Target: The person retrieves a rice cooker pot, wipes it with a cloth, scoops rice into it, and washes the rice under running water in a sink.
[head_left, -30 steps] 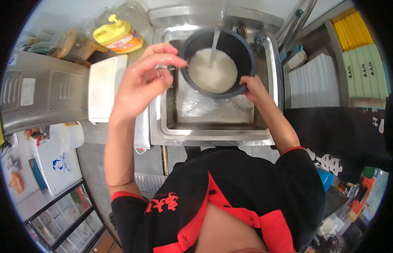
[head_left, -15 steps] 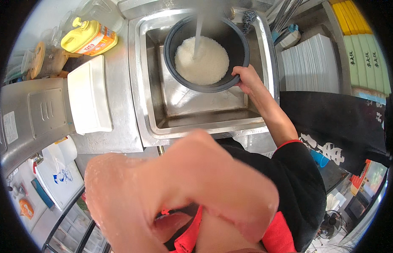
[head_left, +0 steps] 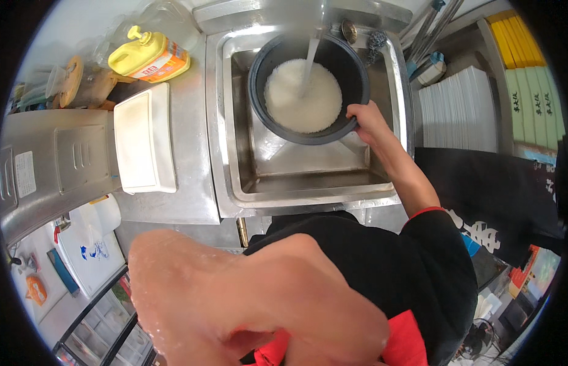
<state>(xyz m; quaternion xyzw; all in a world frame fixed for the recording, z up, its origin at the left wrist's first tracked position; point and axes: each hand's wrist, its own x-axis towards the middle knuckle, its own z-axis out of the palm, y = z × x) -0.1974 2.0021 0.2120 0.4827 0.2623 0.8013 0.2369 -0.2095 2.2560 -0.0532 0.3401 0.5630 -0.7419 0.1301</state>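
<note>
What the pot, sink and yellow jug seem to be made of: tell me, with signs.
Pot: probably metal with a dark satin coating, given its even grey and soft sheen; plastic can't be excluded. Sink: likely stainless steel, fairly shiny, from its silvery reflections. Jug: seemingly smooth plastic, by its moulded handle and pump top.

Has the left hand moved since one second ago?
Yes: judged against the sink, the left hand has moved back toward the person, away from the dark pot.
</note>
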